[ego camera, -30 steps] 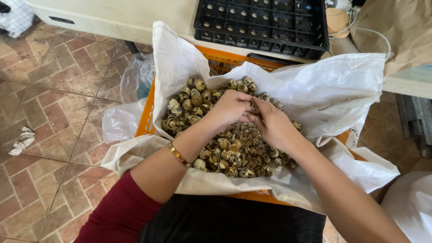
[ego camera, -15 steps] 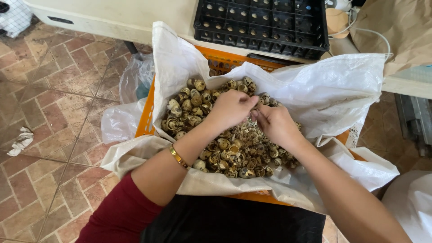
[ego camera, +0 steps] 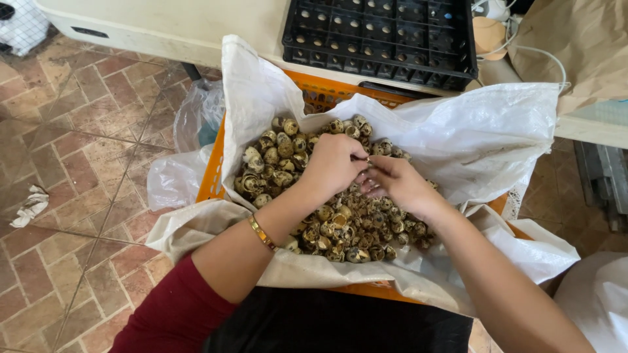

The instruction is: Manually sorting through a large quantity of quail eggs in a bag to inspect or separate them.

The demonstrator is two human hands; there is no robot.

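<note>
Two hands at work, as I log them from the head view: the left hand (ego camera: 335,165) and the right hand (ego camera: 396,183) meet fingertip to fingertip over a heap of small speckled eggshells (ego camera: 307,196), both pinched shut on one small shell piece (ego camera: 366,161) between them, too tiny for me to make out further. The heap lies directly beneath and around both hands, filling a white woven sack (ego camera: 484,140) whose mouth is folded open over an orange plastic crate (ego camera: 210,176). One gold bangle (ego camera: 261,233) sits on the left wrist; a dark red sleeve (ego camera: 173,314) covers the upper arm. One black compartmented tray (ego camera: 383,36) rests on the pale table edge (ego camera: 163,29) just beyond the crate. One brown paper bag (ego camera: 575,46) lies at upper right, with a white cable (ego camera: 546,55) running over it. One clear plastic bag (ego camera: 196,117) sits left of the crate on the tiled floor (ego camera: 72,150), a crumpled white scrap (ego camera: 29,206) well apart from it.
</note>
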